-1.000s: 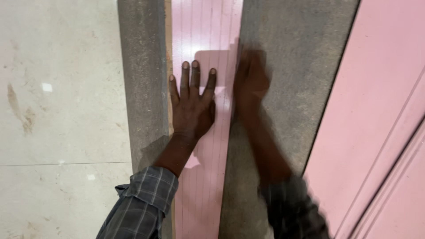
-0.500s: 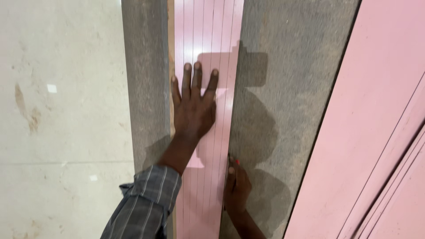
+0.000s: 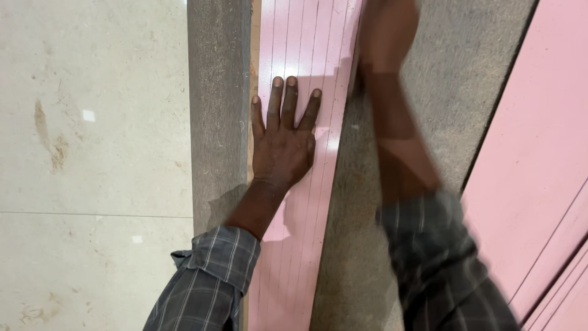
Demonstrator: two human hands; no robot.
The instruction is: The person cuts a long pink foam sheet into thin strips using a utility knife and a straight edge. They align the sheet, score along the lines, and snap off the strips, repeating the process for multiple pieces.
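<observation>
Head view — right hand blurred, cut off above pink strip.

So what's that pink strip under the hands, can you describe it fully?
The pink strip is a long, narrow, glossy panel, plastic-looking, scored with fine lengthwise grooves. It lies flat, running from the top of the picture to the bottom, over a grey, rough slab. The left hand presses flat on it, fingers spread. The right hand, blurred, is at its right edge near the top.
</observation>
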